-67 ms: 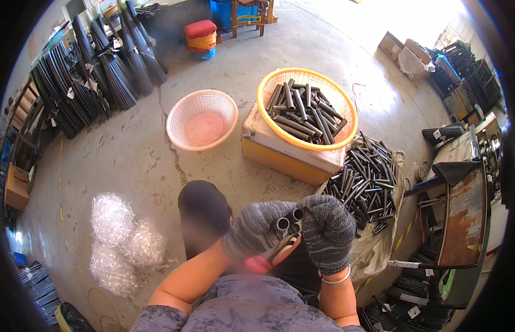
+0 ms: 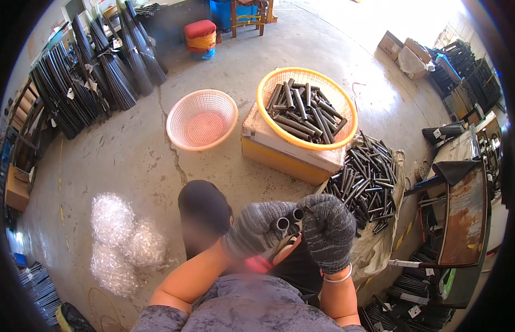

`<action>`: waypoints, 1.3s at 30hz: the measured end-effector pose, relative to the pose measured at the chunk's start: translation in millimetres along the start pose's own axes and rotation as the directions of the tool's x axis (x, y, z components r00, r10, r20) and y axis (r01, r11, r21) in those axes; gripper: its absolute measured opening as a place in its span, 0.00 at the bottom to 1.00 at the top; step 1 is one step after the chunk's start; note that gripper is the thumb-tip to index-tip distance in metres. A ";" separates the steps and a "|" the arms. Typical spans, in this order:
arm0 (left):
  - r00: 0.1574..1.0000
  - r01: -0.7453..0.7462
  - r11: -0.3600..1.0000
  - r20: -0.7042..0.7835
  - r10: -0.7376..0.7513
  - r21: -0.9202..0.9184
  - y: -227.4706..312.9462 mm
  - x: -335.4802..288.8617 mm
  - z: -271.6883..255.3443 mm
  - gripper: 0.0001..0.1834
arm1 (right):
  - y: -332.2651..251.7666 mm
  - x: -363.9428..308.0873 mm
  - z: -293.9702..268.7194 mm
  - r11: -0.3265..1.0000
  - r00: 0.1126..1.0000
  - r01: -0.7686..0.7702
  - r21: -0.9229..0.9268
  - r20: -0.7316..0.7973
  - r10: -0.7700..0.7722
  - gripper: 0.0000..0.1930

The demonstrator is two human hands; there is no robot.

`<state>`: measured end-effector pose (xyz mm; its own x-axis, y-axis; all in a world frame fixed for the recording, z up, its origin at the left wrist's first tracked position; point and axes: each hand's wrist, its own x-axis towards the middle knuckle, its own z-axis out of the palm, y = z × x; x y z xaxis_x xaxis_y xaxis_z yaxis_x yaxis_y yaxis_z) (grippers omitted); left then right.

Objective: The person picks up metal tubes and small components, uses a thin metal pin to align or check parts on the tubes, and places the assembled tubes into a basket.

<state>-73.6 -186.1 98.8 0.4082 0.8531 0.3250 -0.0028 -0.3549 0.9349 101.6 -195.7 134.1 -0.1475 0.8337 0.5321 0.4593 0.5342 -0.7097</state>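
My left hand (image 2: pixel 253 228), in a grey knitted glove, is wrapped round two short black tubes (image 2: pixel 280 223), their open round ends turned up toward me. Close against them on the right is my right hand (image 2: pixel 330 231), gloved alike and with its fingers curled closed. A small dark tip shows at its fingers; what it belongs to is hidden. Beyond my hands, a yellow-rimmed basket (image 2: pixel 264 110) full of similar black tubes rests on a cardboard box (image 2: pixel 285 160). More tubes (image 2: pixel 368 180) lie heaped on a sheet to the right.
An empty pink basket (image 2: pixel 202 120) stands on the floor ahead. Clear plastic bags (image 2: pixel 124 243) lie at the left. Bundles of long black rods (image 2: pixel 97 77) lean at the far left, near a red-topped stool (image 2: pixel 200 37). A rusty metal panel (image 2: pixel 462 221) stands at the right.
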 end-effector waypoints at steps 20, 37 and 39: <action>0.879 0.407 0.855 0.391 -0.271 -0.322 -0.6 4.7 -29.2 0.20 | -10.1 2.0 -17.7 0.987 0.978 0.131 -0.098 -0.147 -0.144 0.10; 0.936 0.349 0.862 0.087 -0.342 -0.369 -36.4 -16.8 -13.9 0.15 | 108.7 -14.3 -60.8 0.849 0.998 -0.051 -0.527 -0.061 0.023 0.10; 0.922 0.386 0.919 0.048 -0.383 -0.080 -28.1 -9.8 -14.4 0.16 | 107.6 -26.1 -52.7 0.912 0.984 -0.142 -0.385 -0.155 0.088 0.10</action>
<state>-90.6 -179.0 71.5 0.4212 0.9046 -0.0655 0.0816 0.0341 0.9961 201.0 -167.4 68.2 0.0308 0.8456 0.5329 0.7772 0.3150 -0.5448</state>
